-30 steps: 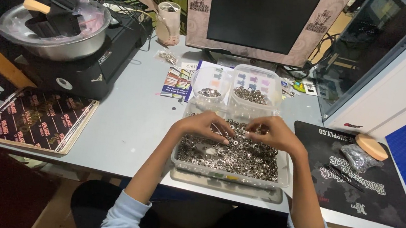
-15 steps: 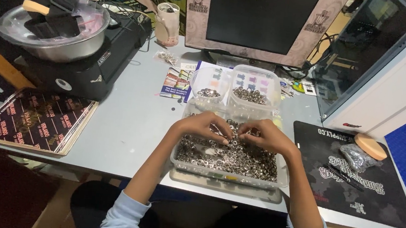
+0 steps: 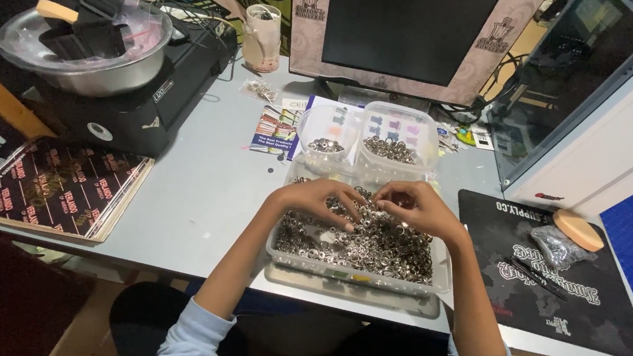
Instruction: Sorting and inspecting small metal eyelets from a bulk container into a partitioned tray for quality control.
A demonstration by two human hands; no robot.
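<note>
From the head view, both hands worked over a clear plastic tub (image 3: 439,271) of small metal rings (image 3: 372,245) at the table's (image 3: 199,190) near edge. The left hand (image 3: 318,200) lay curled on the pile — the right hand (image 3: 418,207) pinched near it; what they held, I cannot tell.

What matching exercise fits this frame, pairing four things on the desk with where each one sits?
Things:
1. metal bowl
2. round wooden disc
3. tray of metal rings
4. dark monitor

Places:
A. under both hands, at the near edge of the desk
B. on the black mat at the right
C. at the back of the desk, in the middle
D. on the black machine at the far left

Pairs: 1-D, 2-B, 3-A, 4-C. The left hand and right hand meet over the rings.
</note>
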